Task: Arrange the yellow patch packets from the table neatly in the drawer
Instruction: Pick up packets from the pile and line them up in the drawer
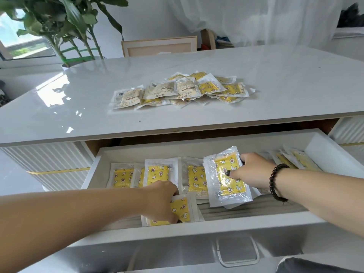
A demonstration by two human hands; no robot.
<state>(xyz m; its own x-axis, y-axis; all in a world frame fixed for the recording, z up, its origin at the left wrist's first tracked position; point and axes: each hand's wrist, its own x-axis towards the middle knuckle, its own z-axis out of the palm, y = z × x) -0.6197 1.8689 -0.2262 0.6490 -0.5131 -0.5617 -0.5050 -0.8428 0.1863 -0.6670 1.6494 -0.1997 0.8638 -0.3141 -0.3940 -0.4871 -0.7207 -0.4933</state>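
1. Two bare hands reaching down into an open white drawer [334, 154] pulled out from under a glossy white table [78, 107].
2. Left hand [159, 198] at the drawer's near left, fingers curled down onto a yellow star-and-moon patch packet [180, 210] lying flat by the front wall; grip partly hidden by the knuckles.
3. Right hand [254, 170], beaded bracelet [275, 182] on its wrist, pinching a second packet [229, 178] between thumb on top and fingers behind, tilted up above the drawer floor.
4. Row of packets [157, 174] lined up side by side along the drawer's back, yellow faces up, some overlapping.
5. Few more packets [291, 158] leaning at the drawer's far right corner.
6. Loose pile of packets [183, 89] on the table top, well behind the drawer, some printed side up, some yellow.
7. Leafy green plant [65, 22] beyond the table's far left edge.
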